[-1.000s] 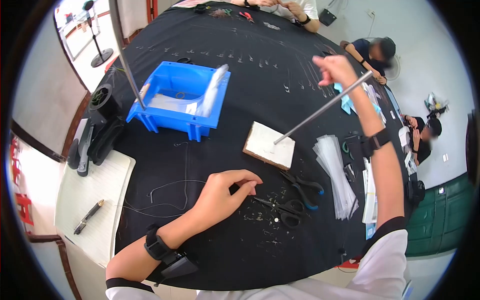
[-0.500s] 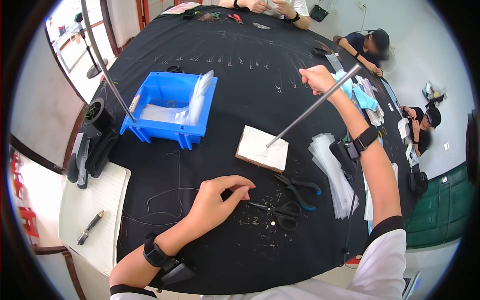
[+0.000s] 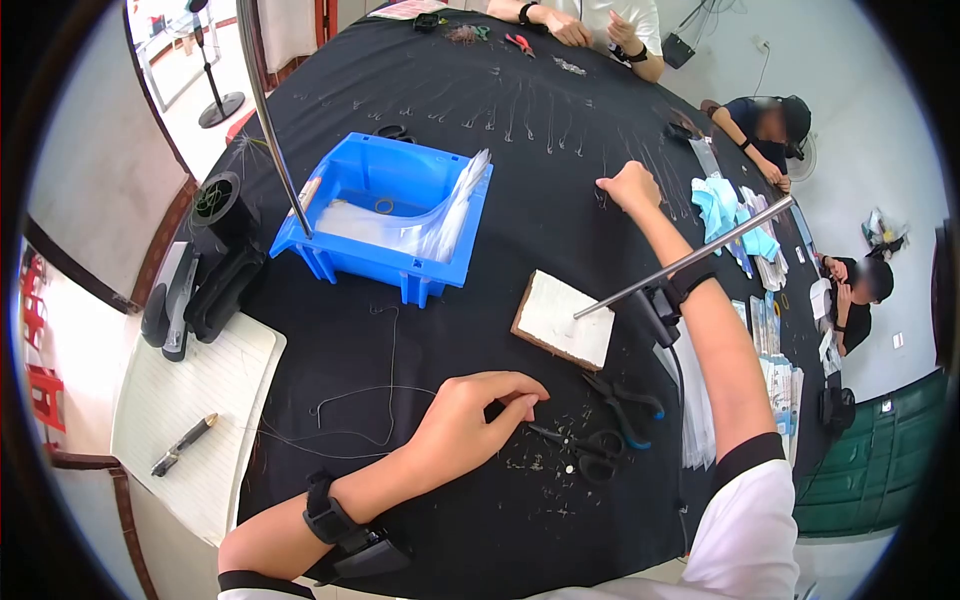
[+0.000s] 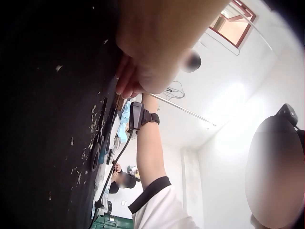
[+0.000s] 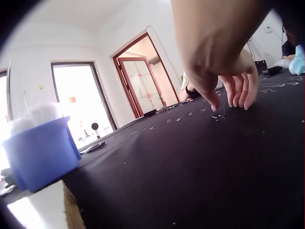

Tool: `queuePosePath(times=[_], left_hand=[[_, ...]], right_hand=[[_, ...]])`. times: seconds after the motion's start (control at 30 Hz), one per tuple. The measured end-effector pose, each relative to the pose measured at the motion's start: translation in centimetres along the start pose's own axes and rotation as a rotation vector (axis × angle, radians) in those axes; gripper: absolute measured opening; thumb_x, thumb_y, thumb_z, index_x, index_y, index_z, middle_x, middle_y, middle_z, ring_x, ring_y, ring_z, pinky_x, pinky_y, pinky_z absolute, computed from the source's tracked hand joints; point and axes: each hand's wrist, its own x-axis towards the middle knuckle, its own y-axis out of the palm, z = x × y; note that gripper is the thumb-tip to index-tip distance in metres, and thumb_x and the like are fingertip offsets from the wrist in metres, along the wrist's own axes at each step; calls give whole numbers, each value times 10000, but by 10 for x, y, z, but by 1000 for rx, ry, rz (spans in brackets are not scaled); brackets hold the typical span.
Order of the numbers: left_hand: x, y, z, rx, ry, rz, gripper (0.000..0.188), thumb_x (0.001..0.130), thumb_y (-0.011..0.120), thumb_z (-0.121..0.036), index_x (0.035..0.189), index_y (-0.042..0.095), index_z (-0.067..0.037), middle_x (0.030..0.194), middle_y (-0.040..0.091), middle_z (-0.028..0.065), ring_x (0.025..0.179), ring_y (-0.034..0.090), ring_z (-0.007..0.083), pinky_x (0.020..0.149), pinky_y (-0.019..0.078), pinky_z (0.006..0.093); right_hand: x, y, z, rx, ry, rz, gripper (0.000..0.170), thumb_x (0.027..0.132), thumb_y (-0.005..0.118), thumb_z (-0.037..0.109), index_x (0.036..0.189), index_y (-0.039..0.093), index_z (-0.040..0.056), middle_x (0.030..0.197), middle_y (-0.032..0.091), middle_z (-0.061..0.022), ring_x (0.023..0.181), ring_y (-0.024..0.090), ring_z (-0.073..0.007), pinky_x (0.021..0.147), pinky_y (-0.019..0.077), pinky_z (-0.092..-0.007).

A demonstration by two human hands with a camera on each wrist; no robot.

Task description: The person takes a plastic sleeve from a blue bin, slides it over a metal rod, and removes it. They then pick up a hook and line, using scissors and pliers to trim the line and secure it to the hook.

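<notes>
My right hand [image 3: 637, 188] reaches over the black cloth with its fingers curled, close to a row of small hooks on thin lines. In the right wrist view its thumb tip is right above one small hook [image 5: 218, 116]; I cannot tell whether the fingers pinch its line. My left hand [image 3: 462, 425] rests on the near cloth, fingers loosely bent, thumb tip near the index fingertip, nothing visible between them. Beside its fingertips lie black scissors [image 3: 590, 450] and blue-tipped pliers [image 3: 625, 408]. A thin line [image 3: 392, 365] curls on the cloth to its left.
A white block [image 3: 560, 310] with a slanting metal rod [image 3: 690, 258] stands between my hands. A blue bin [image 3: 455, 270] holds clear bags. A notebook [image 3: 205, 385] with a pen [image 3: 185, 445], a stapler [image 3: 172, 300] and a spool [image 3: 225, 205] lie left. Other people sit around the table.
My right hand has come down from above the far right of the table to the hooks on the cloth. The left hand stays in place; the head view has shifted slightly.
</notes>
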Motion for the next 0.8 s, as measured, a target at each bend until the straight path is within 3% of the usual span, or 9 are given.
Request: queuePosePath(times=[0.07,0.1,0.3,0.4,0.5,0.6,0.77,0.8], left_hand=[[1,0,-1,3,0,-1,149,837,589,-51,953,665,4,808,678,94,748,651,150,715,490,270],[0,0,0,4,-1,-2,149,838,588,-51,953,665,4,808,678,93,750,652,150,716,491,270],[0,0,0,6,7,8,150,828,594,-34,959,656,8,832,676,108,767,660,167,700,496,276],[0,0,0,18,10,14,154,821,601,-26,961,652,9,841,676,116,774,664,175,692,498,279],[0,1,0,30,20,11,151,836,589,-46,959,660,5,803,677,95,760,657,153,707,493,268],[-1,1,2,28,45,5,151,843,582,-49,958,663,6,784,677,85,750,652,139,716,492,261],[-1,3,7,14,80,4,148,847,575,-26,960,656,25,781,671,84,748,640,119,714,489,247],[-2,4,4,8,45,13,145,859,569,-30,956,653,36,789,669,82,752,634,109,711,488,242]], right_hand=[[-5,4,6,-43,-13,-96,330,742,708,295,898,640,12,940,668,-184,870,659,-342,778,523,-423],[-13,-5,14,-24,-11,-62,206,736,624,116,918,664,26,1002,654,-195,975,625,-354,808,515,-420],[-2,2,7,-44,-92,-10,207,743,601,95,925,660,15,973,656,-206,942,631,-371,802,514,-431],[15,23,-8,47,-65,-62,133,753,654,190,747,683,61,867,671,-188,880,646,-355,776,511,-410],[13,21,-19,138,-119,-64,123,742,678,205,730,690,83,820,686,-136,802,669,-292,745,513,-371],[0,4,-27,339,-209,20,130,760,608,156,726,691,62,850,672,-190,850,650,-355,782,510,-417],[-13,-27,-38,472,-265,65,124,734,640,185,721,692,73,741,681,-113,749,675,-259,708,516,-354],[-14,-33,-45,524,-399,29,115,770,645,118,771,661,4,678,646,-48,578,607,-104,500,495,-246]])
